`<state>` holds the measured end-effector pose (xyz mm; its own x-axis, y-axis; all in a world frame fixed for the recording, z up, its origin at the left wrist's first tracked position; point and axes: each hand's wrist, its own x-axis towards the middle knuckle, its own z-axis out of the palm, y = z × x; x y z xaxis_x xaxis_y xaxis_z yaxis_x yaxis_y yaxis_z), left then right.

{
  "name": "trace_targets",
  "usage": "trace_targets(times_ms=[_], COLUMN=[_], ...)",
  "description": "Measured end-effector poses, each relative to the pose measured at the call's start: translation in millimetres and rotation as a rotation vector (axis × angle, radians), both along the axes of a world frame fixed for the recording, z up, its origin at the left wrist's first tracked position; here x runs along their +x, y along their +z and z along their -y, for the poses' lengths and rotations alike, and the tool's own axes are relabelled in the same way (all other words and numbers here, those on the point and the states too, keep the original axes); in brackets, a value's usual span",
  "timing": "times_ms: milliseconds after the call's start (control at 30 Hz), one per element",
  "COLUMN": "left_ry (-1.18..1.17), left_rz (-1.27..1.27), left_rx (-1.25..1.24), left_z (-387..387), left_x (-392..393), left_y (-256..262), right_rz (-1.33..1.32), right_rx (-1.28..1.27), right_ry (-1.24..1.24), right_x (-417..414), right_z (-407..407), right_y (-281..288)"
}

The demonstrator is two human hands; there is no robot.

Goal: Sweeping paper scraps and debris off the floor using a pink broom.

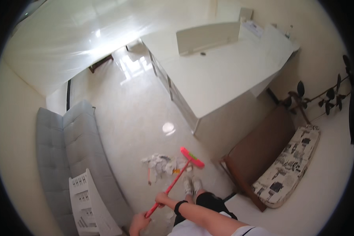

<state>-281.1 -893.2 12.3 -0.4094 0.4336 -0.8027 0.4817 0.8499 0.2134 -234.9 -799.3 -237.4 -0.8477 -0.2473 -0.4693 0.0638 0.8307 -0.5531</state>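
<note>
A red push broom (192, 157) stands with its head on the pale, shiny floor, at the right side of a heap of crumpled paper litter (162, 163). My right hand (162, 199), with a black band on the wrist, grips the middle of its red handle. Lower down, my left hand (139, 222) is closed around the upper end of the same handle. A small yellow-orange piece (176, 171) lies at the heap's right edge, and a thin red item lies on its left. My shoes (192, 184) are just below the broom head.
On the left is a grey tufted sofa (82, 132) with a white plastic slatted piece (87, 206) on it. A white desk (218, 79) with a divider stands ahead. At right are a brown bench seat (262, 135), a patterned cushion (289, 166) and a leafy plant (330, 94).
</note>
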Motion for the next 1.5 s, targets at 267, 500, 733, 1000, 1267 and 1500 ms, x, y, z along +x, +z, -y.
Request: trace_targets(times_ms=[267, 500, 733, 1000, 1267, 1500], left_ry=[-0.005, 0.042, -0.001, -0.105, -0.006, -0.137], left_rz=[-0.148, -0.053, -0.023, -0.108, -0.146, -0.150], left_rx=[0.068, -0.058, 0.075, -0.052, -0.039, -0.125], left_z=[-21.9, -63.1, -78.1, -105.8, -68.7, -57.6], left_x=[-3.1, 16.2, 34.0, 73.0, 61.6, 30.7], left_y=[28.5, 66.3, 28.5, 12.9, 19.4, 38.1], right_rz=[0.206, 0.266, 0.532, 0.340, 0.369, 0.603], right_rx=[-0.224, -0.241, -0.416, -0.474, -0.214, -0.410], right_ry=[-0.314, -0.321, -0.536, -0.427, -0.458, -0.666], right_x=[-15.6, -5.2, 28.6, 65.7, 32.6, -1.4], right_z=[-37.5, -46.6, -98.5, -88.4, -67.4, -65.1], right_y=[95.8, 100.5, 103.0, 27.4, 86.3, 121.5])
